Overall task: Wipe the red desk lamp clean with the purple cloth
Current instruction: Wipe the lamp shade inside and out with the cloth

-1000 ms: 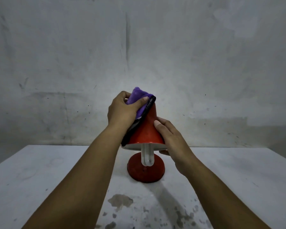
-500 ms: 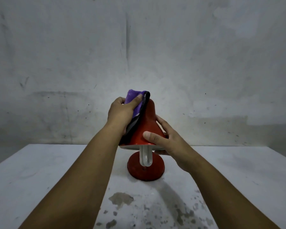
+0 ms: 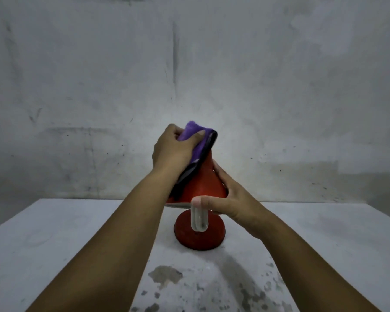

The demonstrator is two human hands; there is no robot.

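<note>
Mid-wipe, my left hand [image 3: 171, 149] clutches the purple cloth [image 3: 195, 134] against the red desk lamp [image 3: 200, 183] shade while my right hand [image 3: 232, 199] grasps its rim below; next, probably downward strokes.

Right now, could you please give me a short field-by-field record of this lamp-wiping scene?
Left hand: left hand grips the purple cloth, pressing it on the shade's upper left side
Right hand: right hand holds the lamp shade at its right side, thumb across the lower rim
Lamp: red desk lamp, round base standing on the table
Bulb: white bulb hangs below the shade
Surface: white table, dark stains near the front
</note>
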